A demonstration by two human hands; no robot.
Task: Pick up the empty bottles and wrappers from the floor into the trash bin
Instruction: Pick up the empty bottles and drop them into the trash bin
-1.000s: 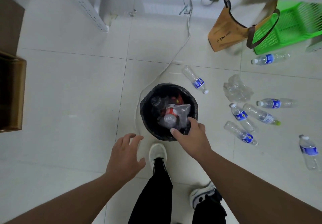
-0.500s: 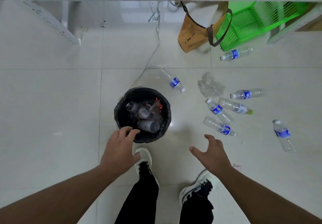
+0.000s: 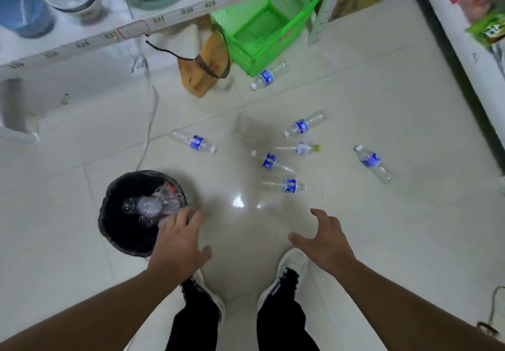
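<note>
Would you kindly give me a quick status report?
Left hand, right hand open, empty. Trash bin part-filled; seven bottles on floor, nearest. Path clear.

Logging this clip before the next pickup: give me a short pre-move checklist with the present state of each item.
1. Right hand free, fingers spread: ok.
2. Left hand free: ok.
3. Bottles left on the floor, nearest one ahead of the right hand: ok.
4. Floor between the right hand and that bottle bare: ok.
5. Trash bin upright with room: ok.
6. Crumpled wrapper sharp enough to judge: cannot tell, blurred.
</note>
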